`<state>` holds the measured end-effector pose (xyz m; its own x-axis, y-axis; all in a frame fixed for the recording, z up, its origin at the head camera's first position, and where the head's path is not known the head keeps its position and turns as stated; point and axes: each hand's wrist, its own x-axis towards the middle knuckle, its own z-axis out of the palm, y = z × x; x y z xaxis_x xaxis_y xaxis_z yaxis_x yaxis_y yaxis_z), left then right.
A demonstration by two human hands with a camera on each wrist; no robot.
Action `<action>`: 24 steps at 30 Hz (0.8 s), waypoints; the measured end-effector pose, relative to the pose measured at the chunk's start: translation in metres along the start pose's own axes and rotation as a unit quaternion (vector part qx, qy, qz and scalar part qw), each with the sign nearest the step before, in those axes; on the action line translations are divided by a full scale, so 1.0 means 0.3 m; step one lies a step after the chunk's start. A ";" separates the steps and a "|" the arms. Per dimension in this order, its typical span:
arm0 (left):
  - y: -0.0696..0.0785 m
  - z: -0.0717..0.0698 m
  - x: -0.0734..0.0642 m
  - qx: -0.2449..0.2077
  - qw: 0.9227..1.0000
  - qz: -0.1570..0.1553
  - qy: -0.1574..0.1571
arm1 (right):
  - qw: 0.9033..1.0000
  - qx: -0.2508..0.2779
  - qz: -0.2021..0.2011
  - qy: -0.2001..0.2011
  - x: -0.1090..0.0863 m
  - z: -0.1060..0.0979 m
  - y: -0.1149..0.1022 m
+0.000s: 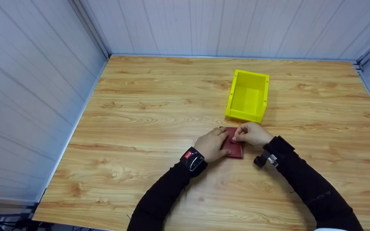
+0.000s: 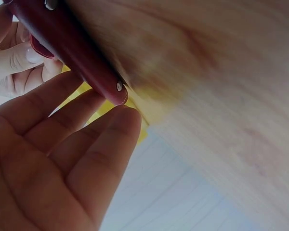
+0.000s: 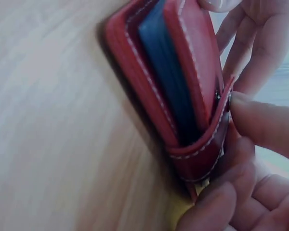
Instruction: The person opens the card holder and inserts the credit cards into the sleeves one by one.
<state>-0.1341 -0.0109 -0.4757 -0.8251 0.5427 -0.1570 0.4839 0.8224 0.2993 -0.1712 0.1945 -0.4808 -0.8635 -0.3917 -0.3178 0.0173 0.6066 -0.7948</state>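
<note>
A dark red leather wallet [image 1: 234,151] lies on the table between both hands. White stitching runs along its edges in the right wrist view, and something dark blue [image 3: 166,67] sits between its covers. My left hand [image 1: 211,145] rests on its left part, thumb at the near edge; in the left wrist view its fingers [image 2: 106,144] reach straight out to the rounded spine, which has metal rivets. With thumb and fingertips, my right hand [image 1: 254,134] pinches the stitched closing strap [image 3: 200,156], the thumb over its snap end.
A yellow open bin [image 1: 247,99] stands just beyond the right hand. The wooden table [image 1: 133,128] is bounded by pale panel walls [image 1: 178,29] at the back and sides. A small black device [image 1: 259,161] juts from the right wrist over the table.
</note>
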 end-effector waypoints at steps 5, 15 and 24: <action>0.000 0.002 -0.002 -0.002 1.000 0.001 -0.001 | 1.000 -0.017 -0.008 0.001 -0.008 0.003 -0.011; 0.004 -0.003 -0.009 -0.002 1.000 0.000 -0.001 | 1.000 -0.009 -0.003 0.017 -0.011 0.020 0.008; 0.004 0.004 -0.012 -0.005 1.000 0.006 0.001 | 0.999 0.013 -0.023 0.032 -0.047 0.016 0.021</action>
